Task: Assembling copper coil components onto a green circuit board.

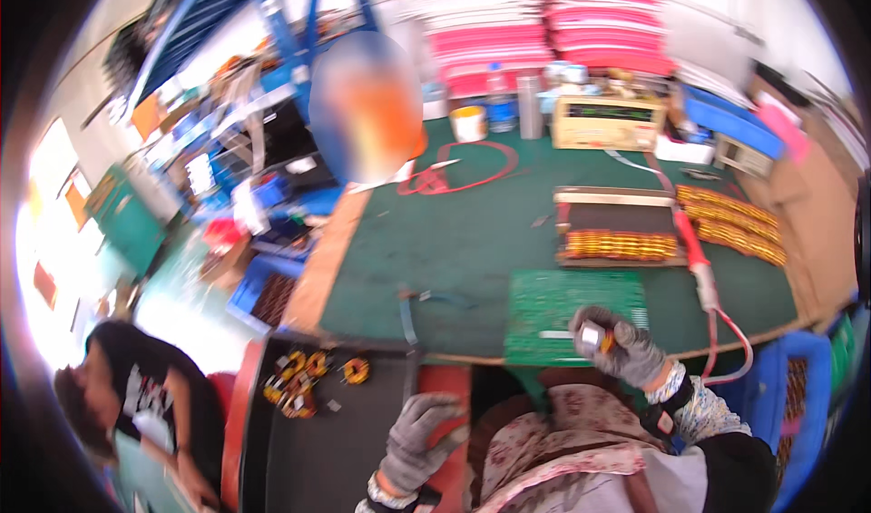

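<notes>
My right hand (617,345), in a grey knit glove, is closed around a small coil-like part (608,341) with a pale face and an orange patch. Blur hides its exact kind. It is over the near right corner of a green circuit board panel (553,309) lying at the table's front edge. My left hand (420,445), gloved alike, hovers beside the right edge of a black tray (363,459), its fingers loosely bent and nothing seen in them. Several yellow-and-black ring coils (295,384) are heaped in that tray, with a single ring coil (355,371) apart from them.
Blue-handled pliers (435,297) lie left of the panel. A carton (620,212) holds a row of yellow coils; more coil rows (730,223) sit at right. A red-and-white cabled tool (697,263) runs between them. A beige meter (608,123) stands behind. A person (163,404) sits at left.
</notes>
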Demonstrator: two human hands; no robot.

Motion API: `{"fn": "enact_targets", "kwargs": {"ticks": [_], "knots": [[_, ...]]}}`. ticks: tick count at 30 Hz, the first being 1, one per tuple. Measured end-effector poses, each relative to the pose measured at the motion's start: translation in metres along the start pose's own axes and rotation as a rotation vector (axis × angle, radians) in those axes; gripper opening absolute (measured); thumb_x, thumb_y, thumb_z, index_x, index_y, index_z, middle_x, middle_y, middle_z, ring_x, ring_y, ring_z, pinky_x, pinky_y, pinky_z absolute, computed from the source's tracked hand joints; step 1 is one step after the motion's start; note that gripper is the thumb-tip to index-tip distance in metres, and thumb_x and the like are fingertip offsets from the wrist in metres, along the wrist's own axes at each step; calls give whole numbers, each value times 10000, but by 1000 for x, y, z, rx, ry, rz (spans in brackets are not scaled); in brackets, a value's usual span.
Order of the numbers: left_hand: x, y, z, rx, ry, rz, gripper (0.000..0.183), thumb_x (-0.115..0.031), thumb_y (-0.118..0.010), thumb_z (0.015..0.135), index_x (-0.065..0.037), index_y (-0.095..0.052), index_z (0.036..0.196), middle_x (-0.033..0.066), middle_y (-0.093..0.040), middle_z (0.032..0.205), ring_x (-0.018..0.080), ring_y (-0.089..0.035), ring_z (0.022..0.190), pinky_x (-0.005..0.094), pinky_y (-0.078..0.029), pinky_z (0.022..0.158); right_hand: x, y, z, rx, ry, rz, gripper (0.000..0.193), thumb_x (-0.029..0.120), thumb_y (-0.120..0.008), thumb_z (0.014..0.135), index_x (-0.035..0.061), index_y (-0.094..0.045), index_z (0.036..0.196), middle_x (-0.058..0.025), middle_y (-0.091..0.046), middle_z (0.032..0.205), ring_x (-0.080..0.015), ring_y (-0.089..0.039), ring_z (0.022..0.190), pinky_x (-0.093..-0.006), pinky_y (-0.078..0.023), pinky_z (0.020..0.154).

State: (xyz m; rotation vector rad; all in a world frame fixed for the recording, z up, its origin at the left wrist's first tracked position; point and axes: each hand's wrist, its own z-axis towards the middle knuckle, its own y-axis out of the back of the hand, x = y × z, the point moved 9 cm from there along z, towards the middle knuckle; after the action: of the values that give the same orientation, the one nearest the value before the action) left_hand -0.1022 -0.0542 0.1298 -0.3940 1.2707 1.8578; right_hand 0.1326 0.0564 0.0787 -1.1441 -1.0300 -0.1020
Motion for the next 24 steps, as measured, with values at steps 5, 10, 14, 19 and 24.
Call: {"fn": "enact_targets", "kwargs": {"ticks": [5,10,14,19,24], "knots": [[9,-37,-9,151,62,-161,207,-30,-646,797,-19,-608,1001,106,-601,951,231,-605,866,318,-487,761,161,47,-76,-873,787,-1694,406,87,-695,644,65,-538,1018,-79,-544,920,-214,-552,868,-330,-456,772],[29,-65,-7,176,208,-413,169,-7,-637,801,-44,-635,966,92,-610,958,225,-606,903,318,-491,773,212,172,-100,-1071,378,-1893,515,56,-718,625,58,-503,1092,-139,-532,1061,-319,-538,997,-382,-445,877],[17,-64,-12,215,123,-167,195,-6,-641,786,-35,-633,978,111,-625,979,235,-608,934,313,-494,792,208,207,-53,-784,82,-2054,552,36,-701,625,54,-483,1132,-147,-518,1140,-320,-530,1055,-370,-428,932],[35,-76,-25,261,45,32,227,-36,-641,786,-54,-638,1012,127,-637,989,255,-599,960,336,-477,832,186,219,-21,-587,-324,-2132,589,-5,-653,655,59,-442,1201,-169,-513,1174,-334,-507,1122,-367,-420,958],[58,-89,-27,268,69,172,203,-145,-693,746,-95,-622,929,74,-626,928,274,-593,872,372,-486,778,185,189,-29,-634,-88,-2032,633,11,-618,690,41,-392,1280,-186,-474,1262,-341,-450,1198,-374,-378,1011]]}}
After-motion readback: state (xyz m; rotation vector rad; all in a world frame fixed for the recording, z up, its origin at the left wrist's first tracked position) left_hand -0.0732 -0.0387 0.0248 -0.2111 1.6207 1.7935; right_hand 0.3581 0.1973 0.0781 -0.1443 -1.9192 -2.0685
